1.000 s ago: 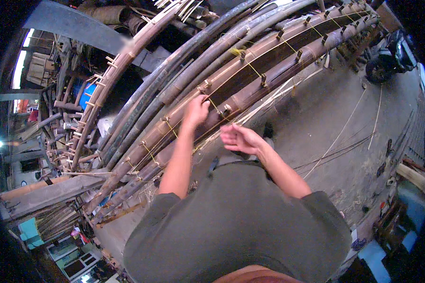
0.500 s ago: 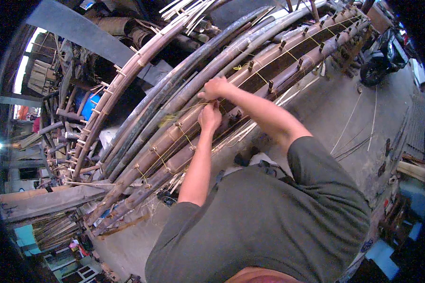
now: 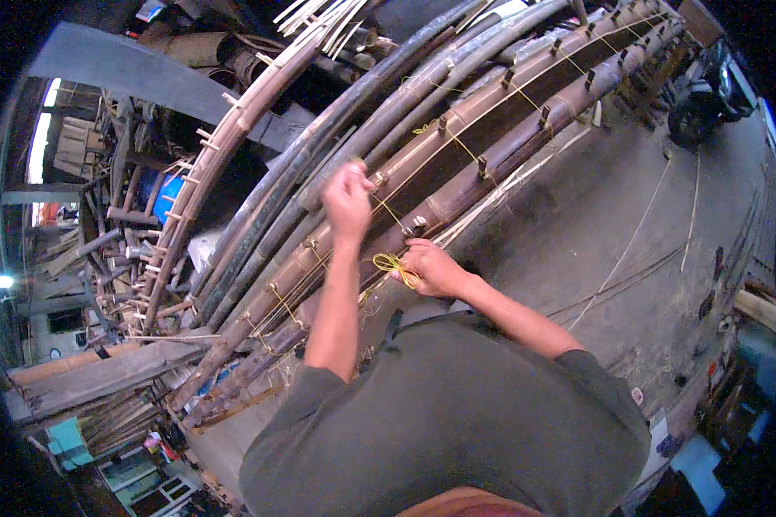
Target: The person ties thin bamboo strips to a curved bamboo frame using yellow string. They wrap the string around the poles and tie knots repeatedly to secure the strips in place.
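Standing on a grey concrete floor (image 3: 578, 233) in a cluttered workshop, I pinch yellow cord (image 3: 394, 265) in my right hand (image 3: 431, 269) (loops bunched) and pull its strand taut with my closed left hand (image 3: 349, 200) over stacked bamboo poles (image 3: 491, 112); a motorbike (image 3: 703, 95) stands beyond.

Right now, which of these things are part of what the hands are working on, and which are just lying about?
In hand:
left hand
right hand
yellow cord
bamboo poles

Lying about:
blue barrel
motorbike
thin strips on the floor

Yellow cord (image 3: 394, 264); brown bamboo poles (image 3: 457, 185); grey floor (image 3: 595, 233).
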`<state>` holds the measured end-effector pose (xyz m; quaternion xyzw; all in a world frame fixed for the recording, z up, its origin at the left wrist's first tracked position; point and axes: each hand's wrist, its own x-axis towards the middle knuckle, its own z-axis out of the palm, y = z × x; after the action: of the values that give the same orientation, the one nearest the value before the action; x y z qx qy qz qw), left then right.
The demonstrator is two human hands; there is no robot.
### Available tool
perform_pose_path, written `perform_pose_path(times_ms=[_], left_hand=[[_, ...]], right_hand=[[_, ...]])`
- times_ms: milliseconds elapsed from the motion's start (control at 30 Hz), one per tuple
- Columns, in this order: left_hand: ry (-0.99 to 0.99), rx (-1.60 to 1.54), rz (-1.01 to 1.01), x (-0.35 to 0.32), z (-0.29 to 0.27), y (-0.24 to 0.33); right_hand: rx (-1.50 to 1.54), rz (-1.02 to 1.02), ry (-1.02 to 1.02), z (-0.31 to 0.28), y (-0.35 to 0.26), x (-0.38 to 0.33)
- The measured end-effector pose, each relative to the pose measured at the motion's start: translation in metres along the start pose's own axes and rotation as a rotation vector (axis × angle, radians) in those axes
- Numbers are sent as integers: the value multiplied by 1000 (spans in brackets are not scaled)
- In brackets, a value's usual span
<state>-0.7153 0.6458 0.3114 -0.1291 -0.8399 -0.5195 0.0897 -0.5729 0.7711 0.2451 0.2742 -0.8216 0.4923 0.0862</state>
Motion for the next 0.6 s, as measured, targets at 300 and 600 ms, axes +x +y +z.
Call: perform_pose_path(times_ms=[300, 600], left_hand=[[-64, 450, -123, 56, 9, -119], [-532, 515, -185, -49, -185, -123]], right_hand=[[602, 617, 762, 28, -9, -35], [1610, 1206, -27, 155, -77, -15]])
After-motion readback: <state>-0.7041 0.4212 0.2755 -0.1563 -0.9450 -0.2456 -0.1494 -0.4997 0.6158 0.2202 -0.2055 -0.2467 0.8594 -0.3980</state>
